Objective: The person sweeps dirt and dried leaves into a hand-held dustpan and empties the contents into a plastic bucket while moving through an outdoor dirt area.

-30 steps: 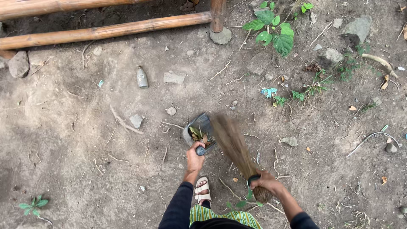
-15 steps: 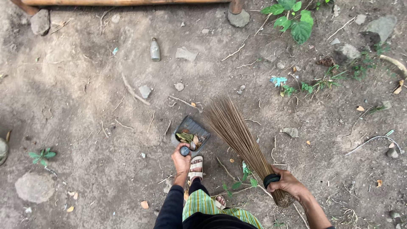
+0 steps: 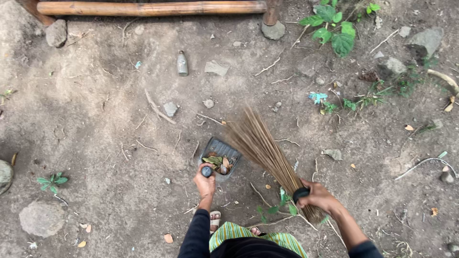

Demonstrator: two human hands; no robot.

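Over bare dirt | left hand (image 3: 205, 181) grip holding dustpan (image 3: 220, 157) | right hand (image 3: 319, 197) grip holding broom (image 3: 263, 145)

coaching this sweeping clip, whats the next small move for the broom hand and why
Probably a short sweep toward the dustpan. The right hand holds the stick broom with its tips at the pan's rim, and the left hand holds the pan tilted on the dirt, leaves already inside.

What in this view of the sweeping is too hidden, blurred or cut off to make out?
- Straw broom's bristle tips: motion-blurred.
- Dark grey dustpan's handle: wrapped by the left hand.
- Broom's binding: covered by the right hand.
- Small grey bottle's label: too small.
- Sandalled foot: partly hidden by striped green cloth.
- Bamboo pole: cut by the top edge.
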